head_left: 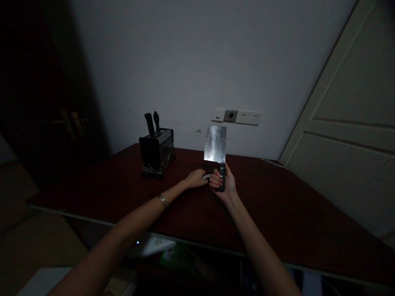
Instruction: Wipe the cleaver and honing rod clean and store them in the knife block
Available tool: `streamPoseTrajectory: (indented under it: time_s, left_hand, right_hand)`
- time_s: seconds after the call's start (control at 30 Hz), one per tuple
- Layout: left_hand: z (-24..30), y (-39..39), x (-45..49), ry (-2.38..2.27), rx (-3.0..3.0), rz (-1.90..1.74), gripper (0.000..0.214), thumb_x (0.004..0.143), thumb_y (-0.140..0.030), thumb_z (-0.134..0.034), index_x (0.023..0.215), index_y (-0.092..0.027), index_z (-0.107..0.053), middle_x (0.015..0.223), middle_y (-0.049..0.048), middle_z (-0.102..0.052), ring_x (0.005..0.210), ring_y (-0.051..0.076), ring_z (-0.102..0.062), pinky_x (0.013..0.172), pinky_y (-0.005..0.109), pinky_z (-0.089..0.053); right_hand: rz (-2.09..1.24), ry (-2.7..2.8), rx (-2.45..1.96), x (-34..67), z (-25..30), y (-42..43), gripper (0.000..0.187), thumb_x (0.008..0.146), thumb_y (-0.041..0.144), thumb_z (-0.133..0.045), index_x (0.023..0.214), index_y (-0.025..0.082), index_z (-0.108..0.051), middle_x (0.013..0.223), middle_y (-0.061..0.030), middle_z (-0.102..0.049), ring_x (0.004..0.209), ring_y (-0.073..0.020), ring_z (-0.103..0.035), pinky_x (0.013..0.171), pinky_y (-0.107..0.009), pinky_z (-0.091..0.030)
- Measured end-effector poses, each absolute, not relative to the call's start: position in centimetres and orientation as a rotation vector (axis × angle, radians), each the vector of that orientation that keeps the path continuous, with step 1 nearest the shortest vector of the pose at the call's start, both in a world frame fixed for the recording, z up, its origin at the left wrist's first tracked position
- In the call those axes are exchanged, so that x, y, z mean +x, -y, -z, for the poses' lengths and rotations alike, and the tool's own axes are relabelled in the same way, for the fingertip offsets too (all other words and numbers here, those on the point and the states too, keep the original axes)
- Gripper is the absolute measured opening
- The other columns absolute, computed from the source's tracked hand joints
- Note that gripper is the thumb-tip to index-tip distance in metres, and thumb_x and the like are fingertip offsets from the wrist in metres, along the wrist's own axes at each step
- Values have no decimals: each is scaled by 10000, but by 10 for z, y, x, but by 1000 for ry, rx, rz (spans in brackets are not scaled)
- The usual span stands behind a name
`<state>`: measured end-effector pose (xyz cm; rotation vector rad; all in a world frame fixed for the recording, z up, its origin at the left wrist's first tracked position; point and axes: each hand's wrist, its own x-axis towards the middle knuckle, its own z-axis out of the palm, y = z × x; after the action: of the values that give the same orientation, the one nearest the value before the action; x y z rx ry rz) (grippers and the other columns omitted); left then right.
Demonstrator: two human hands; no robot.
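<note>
A cleaver (215, 144) stands upright before me, its broad shiny blade pointing up. My right hand (227, 185) is closed around its black riveted handle. To the left of it, my left hand (195, 179) is low over the table with its fingers curled. A pale curved piece (206, 176) shows at those fingers, close to the right hand; its kind is too small and dark to tell. Further left, a black and silver knife block (156, 152) stands on the table with two black handles (149, 123) sticking up from its top.
The dark red table (277, 205) reaches back to a pale wall (185, 61) with a row of sockets and a switch (237, 116). A panelled door (352, 135) slants along the right. Below the front edge, a shelf holds a green item (177, 255) and other things in shadow.
</note>
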<state>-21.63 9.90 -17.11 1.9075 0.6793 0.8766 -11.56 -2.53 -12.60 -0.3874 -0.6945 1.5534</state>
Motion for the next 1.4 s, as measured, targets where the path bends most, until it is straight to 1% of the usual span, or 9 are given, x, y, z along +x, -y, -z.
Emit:
streamPoseTrajectory:
  time_s: [0.23,0.4,0.53,0.63,0.7,0.8,0.93,1.1,1.4]
  left_hand:
    - [98,-135,-248,-1205,1910,-1297,119,763,-265,-501,740,-149,-511,761,67,-566,821,207,-541,747,295,-368]
    - [35,-123,-244,-1100,2039,-1723,162,777,-200,-487,921,-128,-484,856,92,-584,844,205,-560,788,316,-391]
    - [27,-105,-228,-548,2439,-1449,376,745,-54,-423,1118,-102,-431,1065,153,-575,1024,231,-535,909,367,-358]
    - [43,-95,-219,-225,2679,-1094,455,689,-21,-464,1134,-109,-489,1323,164,-429,1276,260,-317,1050,388,-198]
    - [57,-88,-216,-184,2739,-977,464,704,-66,-509,1166,-100,-501,1400,156,-335,1339,276,-175,1081,405,-104]
    - [74,-77,-211,-170,2785,-936,474,805,-231,-509,1260,-112,-451,1437,144,-265,1356,283,-104,1082,432,-67]
    - [77,-72,-204,-323,2948,-905,468,923,-366,-269,1332,-168,-380,1471,102,-184,1362,266,-65,1079,450,-94]
    - [52,-96,-195,-720,3074,-866,536,930,-425,-146,1398,-177,-224,1492,82,-87,1363,257,-10,1080,468,-120]
    - [46,-100,-194,-865,3091,-937,629,909,-498,-109,1398,-116,-214,1487,123,-79,1361,271,-6,1089,454,-107]
  right_hand:
    - [-1600,637,-335,-116,129,24,506,881,522,-274,517,186,-378,424,90,-202,354,-45,-139,333,-140,-215]
    - [-1644,617,-340,-120,132,22,535,883,534,-239,509,181,-387,412,90,-195,350,-42,-133,329,-138,-207]
    - [-1687,639,-386,-124,132,21,570,879,554,-209,498,172,-395,402,88,-197,341,-36,-126,327,-139,-190]
    - [-1712,660,-379,-126,132,22,592,877,560,-195,487,168,-405,392,85,-202,335,-35,-124,322,-141,-179]
    - [-1716,644,-357,-126,132,21,599,874,563,-200,487,164,-423,389,83,-212,333,-34,-130,320,-138,-180]
    - [-1694,569,-352,-127,135,19,600,857,589,-240,481,163,-433,381,84,-221,327,-31,-137,316,-136,-185]
    - [-1695,566,-345,-129,139,16,585,835,611,-295,484,163,-432,366,88,-229,321,-28,-134,312,-136,-182]
    - [-1752,661,-330,-136,143,16,588,831,624,-293,483,168,-420,343,87,-241,308,-27,-122,312,-142,-169]
    - [-1762,707,-323,-137,145,11,584,822,636,-305,489,169,-415,327,87,-253,296,-28,-135,312,-144,-148]
